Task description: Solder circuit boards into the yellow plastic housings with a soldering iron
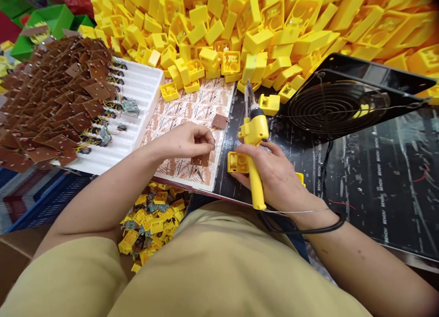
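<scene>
My right hand (274,170) is wrapped round a yellow soldering gun (258,129), whose metal tip points away from me over the black bench mat. A small yellow plastic housing (238,162), open side up, sits by the fingers of that hand; whether they grip it too I cannot tell. Over the patterned paper, my left hand (188,141) is closed in a pinch, and what is between its fingertips is hidden. Just below those fingertips is a brown circuit board (200,160), partly covered by the hand. Another brown board (220,120) lies farther back, near the paper's edge.
Yellow housings (212,29) are heaped along the back. A black fan (329,106) stands at the right, its cable running forward. On the left, a white foam tray (137,102) bears piled wired boards (58,93). More yellow parts (154,221) fill a box below the bench edge.
</scene>
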Available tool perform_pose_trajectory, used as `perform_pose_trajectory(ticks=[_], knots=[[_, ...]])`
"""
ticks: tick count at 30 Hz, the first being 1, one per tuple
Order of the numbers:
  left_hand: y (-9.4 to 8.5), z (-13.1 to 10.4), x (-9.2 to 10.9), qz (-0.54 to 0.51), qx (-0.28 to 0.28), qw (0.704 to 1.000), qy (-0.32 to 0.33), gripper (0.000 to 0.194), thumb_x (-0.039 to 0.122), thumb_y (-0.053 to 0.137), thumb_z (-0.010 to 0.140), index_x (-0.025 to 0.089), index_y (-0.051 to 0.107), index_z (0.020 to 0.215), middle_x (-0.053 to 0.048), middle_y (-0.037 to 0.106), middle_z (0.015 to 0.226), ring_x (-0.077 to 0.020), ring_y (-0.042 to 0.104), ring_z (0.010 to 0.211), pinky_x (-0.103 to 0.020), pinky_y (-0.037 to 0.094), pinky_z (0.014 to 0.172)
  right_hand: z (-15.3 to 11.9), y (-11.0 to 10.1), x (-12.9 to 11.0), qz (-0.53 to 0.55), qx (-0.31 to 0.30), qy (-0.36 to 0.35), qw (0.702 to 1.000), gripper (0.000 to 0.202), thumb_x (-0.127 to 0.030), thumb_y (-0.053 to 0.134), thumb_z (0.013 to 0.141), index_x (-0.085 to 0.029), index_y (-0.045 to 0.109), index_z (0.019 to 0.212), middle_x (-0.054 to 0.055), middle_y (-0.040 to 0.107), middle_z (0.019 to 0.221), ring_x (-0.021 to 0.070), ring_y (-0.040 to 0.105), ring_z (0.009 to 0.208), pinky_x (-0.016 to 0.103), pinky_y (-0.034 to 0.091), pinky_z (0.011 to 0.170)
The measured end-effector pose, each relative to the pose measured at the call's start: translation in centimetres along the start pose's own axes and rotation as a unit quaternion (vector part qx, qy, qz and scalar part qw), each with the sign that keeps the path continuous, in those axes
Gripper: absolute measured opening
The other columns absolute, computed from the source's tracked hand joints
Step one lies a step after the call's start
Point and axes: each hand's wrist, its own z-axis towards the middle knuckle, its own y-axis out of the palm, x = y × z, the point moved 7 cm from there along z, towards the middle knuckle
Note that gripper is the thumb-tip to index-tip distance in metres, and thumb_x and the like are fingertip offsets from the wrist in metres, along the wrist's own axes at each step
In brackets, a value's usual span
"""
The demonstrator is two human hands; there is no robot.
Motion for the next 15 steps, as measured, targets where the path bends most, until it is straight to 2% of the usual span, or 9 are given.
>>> perform_pose_trajectory(ticks=[3,5,7,10,13,15], knots=[[0.8,-0.8,0.1,0.115,-0.003,0.993,0.026,0.010,0.023,0.059,0.079,0.017,0.068,0.079,-0.002,0.071,0.073,-0.0146,0.065,0.067,-0.027,0.048,0.064,-0.7,-0.9,0.1,0.001,0.005,-0.002,1.000,0.037,-0.037,0.061,0.092,-0.017,0.047,0.119,0.005,0.068,0.092,0.0205,0.066,0.079,0.040,0.047,0.089],[1.1,-1.3,0.4,0.199,0.028,0.979,0.046,0.012,0.023,0.059,0.082,0.017,0.070,0.081,-0.003,0.073,0.079,-0.0181,0.066,0.078,-0.032,0.048,0.075,-1.4,-1.9,0.2,0.005,0.014,-0.010,1.000,0.044,-0.043,0.065,0.088,-0.016,0.049,0.120,0.007,0.069,0.096,0.0217,0.067,0.082,0.041,0.047,0.090],[1.5,-1.6,0.6,0.252,0.058,0.964,0.058,0.013,0.022,0.059,0.084,0.018,0.071,0.083,-0.004,0.074,0.083,-0.0210,0.066,0.087,-0.035,0.046,0.083,-2.1,-3.1,0.5,0.019,0.038,-0.009,0.999,0.046,-0.039,0.071,0.084,-0.017,0.051,0.120,0.007,0.070,0.102,0.0213,0.068,0.088,0.040,0.048,0.093],[2.0,-1.8,0.9,0.245,0.076,0.964,0.068,0.012,0.021,0.060,0.084,0.019,0.071,0.082,-0.002,0.074,0.082,-0.0206,0.064,0.087,-0.036,0.043,0.087,-2.8,-4.0,1.4,0.029,0.060,0.009,0.998,0.043,-0.030,0.075,0.081,-0.019,0.055,0.118,0.006,0.070,0.104,0.0191,0.068,0.084,0.037,0.051,0.090],[2.4,-1.5,1.3,0.210,0.097,0.970,0.074,0.010,0.024,0.063,0.082,0.019,0.071,0.078,-0.001,0.072,0.074,-0.0182,0.062,0.080,-0.036,0.041,0.088,-2.6,-3.1,1.4,0.030,0.032,0.000,0.999,0.049,-0.041,0.071,0.083,-0.017,0.053,0.121,0.008,0.070,0.107,0.0213,0.069,0.088,0.040,0.052,0.091],[2.7,-1.2,1.6,0.197,0.110,0.972,0.069,0.011,0.025,0.064,0.081,0.019,0.071,0.076,-0.001,0.071,0.072,-0.0177,0.061,0.079,-0.037,0.039,0.090,-2.2,-2.8,0.8,0.037,0.028,-0.019,0.999,0.047,-0.039,0.070,0.084,-0.017,0.053,0.121,0.007,0.070,0.104,0.0203,0.069,0.087,0.042,0.050,0.096]])
